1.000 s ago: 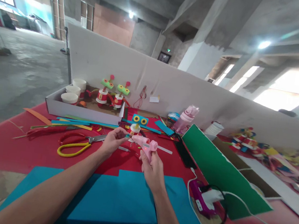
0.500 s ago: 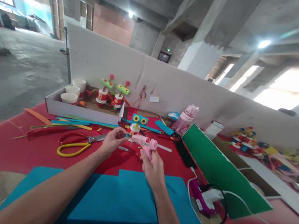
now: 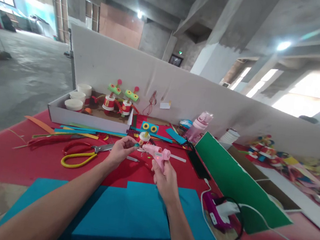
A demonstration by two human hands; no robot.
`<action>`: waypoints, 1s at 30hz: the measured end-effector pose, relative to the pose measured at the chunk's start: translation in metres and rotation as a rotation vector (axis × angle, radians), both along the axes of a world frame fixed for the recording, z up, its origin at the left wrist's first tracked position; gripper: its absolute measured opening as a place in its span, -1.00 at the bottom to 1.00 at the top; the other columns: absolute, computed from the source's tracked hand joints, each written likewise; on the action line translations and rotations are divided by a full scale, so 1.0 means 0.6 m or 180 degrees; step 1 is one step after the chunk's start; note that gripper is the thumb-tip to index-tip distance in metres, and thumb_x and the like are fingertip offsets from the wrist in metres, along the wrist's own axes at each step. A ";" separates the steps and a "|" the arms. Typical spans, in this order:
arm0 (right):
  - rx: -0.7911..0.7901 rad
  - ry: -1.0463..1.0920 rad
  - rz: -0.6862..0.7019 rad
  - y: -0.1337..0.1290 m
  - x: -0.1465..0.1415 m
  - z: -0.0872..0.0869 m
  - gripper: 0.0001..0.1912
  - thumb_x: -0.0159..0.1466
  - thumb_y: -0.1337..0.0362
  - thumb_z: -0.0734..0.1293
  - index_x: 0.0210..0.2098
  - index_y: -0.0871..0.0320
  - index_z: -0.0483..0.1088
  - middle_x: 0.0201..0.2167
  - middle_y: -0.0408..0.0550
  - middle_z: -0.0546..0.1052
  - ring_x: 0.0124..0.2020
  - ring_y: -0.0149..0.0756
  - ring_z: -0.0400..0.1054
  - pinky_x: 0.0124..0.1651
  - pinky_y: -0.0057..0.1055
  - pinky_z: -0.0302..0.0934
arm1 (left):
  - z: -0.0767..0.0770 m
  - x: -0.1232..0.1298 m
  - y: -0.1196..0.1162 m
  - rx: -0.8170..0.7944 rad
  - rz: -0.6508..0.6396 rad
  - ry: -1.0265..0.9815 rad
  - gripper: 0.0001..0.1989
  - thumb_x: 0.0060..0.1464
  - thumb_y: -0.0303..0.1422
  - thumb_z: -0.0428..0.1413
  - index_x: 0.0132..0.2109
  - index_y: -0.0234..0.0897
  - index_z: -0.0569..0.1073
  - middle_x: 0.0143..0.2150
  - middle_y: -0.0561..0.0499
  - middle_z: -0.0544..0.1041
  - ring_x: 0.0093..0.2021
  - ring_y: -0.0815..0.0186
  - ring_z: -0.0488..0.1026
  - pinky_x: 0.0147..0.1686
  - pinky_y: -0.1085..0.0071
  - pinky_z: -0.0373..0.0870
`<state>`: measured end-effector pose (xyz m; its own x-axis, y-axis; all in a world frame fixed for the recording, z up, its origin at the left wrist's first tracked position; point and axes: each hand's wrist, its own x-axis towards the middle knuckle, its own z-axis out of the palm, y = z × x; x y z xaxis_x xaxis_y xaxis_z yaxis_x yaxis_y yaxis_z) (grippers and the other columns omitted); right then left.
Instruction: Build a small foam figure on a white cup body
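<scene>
My right hand (image 3: 166,180) is closed round the handle of a pink hot glue gun (image 3: 158,153), its nozzle aimed left. My left hand (image 3: 120,151) pinches a small teal piece (image 3: 137,145) between thumb and fingertips, close to the nozzle; whether the two touch I cannot tell. Just behind them stands a paper-cup figure (image 3: 144,137) with a blue head (image 3: 150,127) bearing two yellow round eyes. Scissors (image 3: 84,156) with red and yellow handles lie left of my left hand, beside red-handled pliers (image 3: 52,141).
A white box (image 3: 89,119) with cups and two finished figures stands back left. Paper strips (image 3: 93,131) lie before it. A phone (image 3: 197,163), green board (image 3: 234,181), pink bottle (image 3: 199,126) and purple power strip (image 3: 217,211) with cables are on the right.
The glue gun in my right hand has shifted slightly right, and its nozzle has drawn a little away from the teal piece. My left hand has stayed almost in place.
</scene>
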<state>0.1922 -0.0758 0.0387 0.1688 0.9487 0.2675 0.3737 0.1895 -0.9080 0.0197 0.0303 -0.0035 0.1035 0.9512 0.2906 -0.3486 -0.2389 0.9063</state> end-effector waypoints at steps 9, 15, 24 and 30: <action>-0.0576 0.1569 0.0288 0.011 -0.002 -0.007 -0.59 0.08 -0.04 0.45 -0.36 0.18 0.38 -0.63 -0.20 0.43 -0.74 -0.52 0.15 -0.70 -0.55 0.05 | -0.003 -0.003 0.001 -0.0278 -0.0428 -0.0472 -0.67 -0.17 -0.34 0.37 -0.26 -0.31 0.44 -0.35 0.01 0.59 -0.28 0.32 0.54 -0.13 0.37 0.42; -0.0765 0.1822 0.0012 0.037 0.036 -0.033 -0.58 0.05 -0.05 0.45 -0.45 0.22 0.42 -0.58 -0.08 0.49 -0.59 -0.41 0.30 -0.57 -0.52 0.15 | 0.009 -0.007 -0.001 -0.0537 -0.0505 -0.0725 -0.63 -0.23 -0.35 0.39 -0.29 -0.30 0.41 -0.34 0.02 0.60 -0.29 0.33 0.56 -0.14 0.37 0.43; -0.1024 -0.0354 -0.0359 0.075 0.126 -0.071 -0.51 0.19 -0.14 0.24 -0.49 0.19 0.46 -0.51 -0.01 0.53 -0.41 -0.22 0.42 -0.38 -0.42 0.19 | 0.019 -0.010 0.003 -0.0588 -0.0245 -0.0648 -0.68 -0.21 -0.36 0.38 -0.30 -0.29 0.44 -0.33 0.06 0.56 -0.31 0.39 0.51 -0.11 0.35 0.45; -0.1095 -0.0684 -0.0325 0.077 0.148 -0.068 -0.48 0.24 -0.13 0.17 -0.48 0.17 0.46 -0.46 0.03 0.57 -0.39 -0.19 0.45 -0.36 -0.43 0.18 | 0.018 -0.001 0.008 -0.0436 0.0055 -0.0534 -0.68 -0.22 -0.36 0.37 -0.29 -0.29 0.45 -0.38 0.10 0.52 -0.33 0.42 0.49 -0.14 0.43 0.42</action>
<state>0.2810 -0.0297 -0.0020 0.2416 0.9701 -0.0229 0.5626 -0.1592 -0.8112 0.0189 0.0352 0.0074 0.0479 0.9842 0.1704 -0.4943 -0.1248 0.8603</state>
